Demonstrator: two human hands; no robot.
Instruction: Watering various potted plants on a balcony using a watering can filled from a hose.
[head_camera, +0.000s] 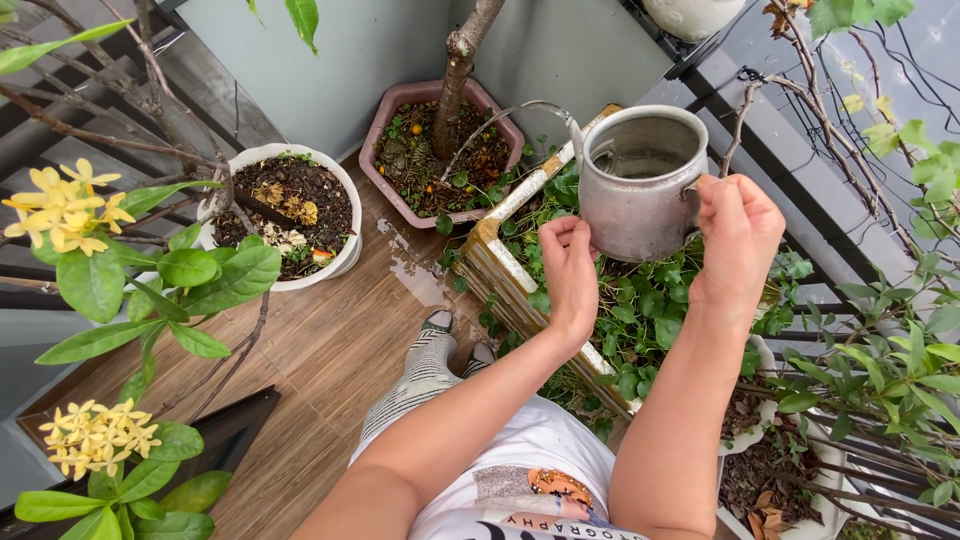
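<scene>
A dull metal watering pot with water inside is tilted away from me, and a thin stream arcs from its spout into the pink pot that holds a bare tree trunk. My right hand grips the handle on the pot's right side. My left hand presses against the lower left of the watering pot, fingers curled. Both hands hover over a long wooden planter full of small round green leaves.
A white pot of dark soil and dry leaves stands at left on the wet wooden floor. Yellow-flowered shrubs crowd the left edge. Branches and a dark railing line the right. My foot stands by the planter.
</scene>
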